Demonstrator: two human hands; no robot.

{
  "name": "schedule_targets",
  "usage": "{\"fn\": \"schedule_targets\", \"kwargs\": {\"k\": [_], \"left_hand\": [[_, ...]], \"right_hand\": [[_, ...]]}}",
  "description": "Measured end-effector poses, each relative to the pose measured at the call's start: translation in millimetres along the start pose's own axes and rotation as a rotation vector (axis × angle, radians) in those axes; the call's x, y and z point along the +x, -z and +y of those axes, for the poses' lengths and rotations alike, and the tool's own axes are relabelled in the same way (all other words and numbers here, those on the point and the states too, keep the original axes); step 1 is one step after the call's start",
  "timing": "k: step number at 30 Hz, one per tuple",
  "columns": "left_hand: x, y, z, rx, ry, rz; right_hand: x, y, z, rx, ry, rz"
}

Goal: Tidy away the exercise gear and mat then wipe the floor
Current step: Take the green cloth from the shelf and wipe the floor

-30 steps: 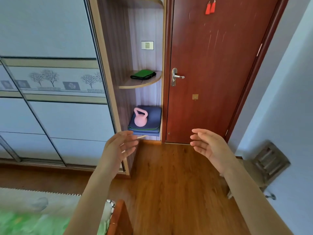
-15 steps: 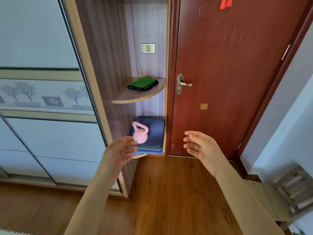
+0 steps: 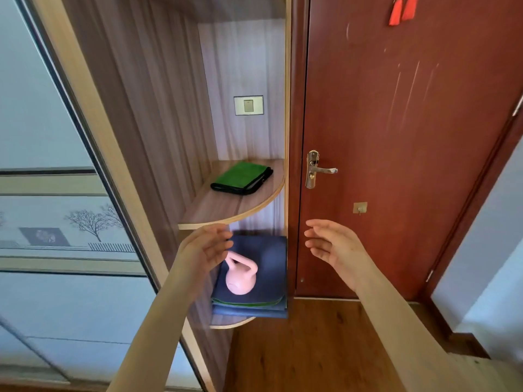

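Partly hidden behind the left hand: the left edge of the folded dark-blue mat and the near end of the kettlebell's handle. Cut off at the top edge: two red tassels on the door. Too small to read: the wall switch plate.

Lying on the mat on the lower shelf: a smooth, rounded pink kettlebell with a looped handle, tipped toward the camera. Showing in the mat's front fold: a thin green edge. Resting on the curved wood-grain upper shelf: a folded green cloth, fuzzy, bound in black.

Raised before the shelves, both hands released, fingers relaxed, grasping nothing; right hand in front of the glossy red-brown door, below its metal lever handle. Underfoot, warm wood-plank floor.
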State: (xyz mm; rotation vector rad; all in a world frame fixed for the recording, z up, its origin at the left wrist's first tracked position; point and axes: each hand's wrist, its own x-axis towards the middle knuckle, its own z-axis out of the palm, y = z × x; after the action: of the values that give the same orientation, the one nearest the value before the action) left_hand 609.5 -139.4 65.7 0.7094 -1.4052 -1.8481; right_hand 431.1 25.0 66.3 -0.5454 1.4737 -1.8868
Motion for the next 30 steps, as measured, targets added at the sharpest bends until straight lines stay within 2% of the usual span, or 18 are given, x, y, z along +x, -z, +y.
{"fn": "schedule_targets", "kwargs": {"k": [6, 10, 14, 18, 21, 25, 30], "left_hand": [[73, 0, -7, 0.07, 0.022, 0.038], [125, -8, -19, 0.105, 0.03, 0.062], [177, -19, -31, 0.124, -0.011, 0.091], [230, -33, -33, 0.22, -0.1, 0.113], [270, -37, -44, 0.47, -0.272, 0.127], [303, -36, -64, 0.869, -0.416, 0.077], [328, -35, -73, 1.244, -0.393, 0.002]], "right_hand": [[73, -8, 3, -0.049, -0.005, -0.023], [130, -10, 5, -0.204, -0.001, -0.009], [189, -15, 2, -0.273, -0.01, -0.029], [244, -28, -2, -0.398, 0.025, -0.134], [284, -37, 2, -0.534, 0.095, -0.209], [333, -48, 20, -0.823, 0.3, -0.302], [387, -55, 37, -1.154, 0.538, -0.474]]}}
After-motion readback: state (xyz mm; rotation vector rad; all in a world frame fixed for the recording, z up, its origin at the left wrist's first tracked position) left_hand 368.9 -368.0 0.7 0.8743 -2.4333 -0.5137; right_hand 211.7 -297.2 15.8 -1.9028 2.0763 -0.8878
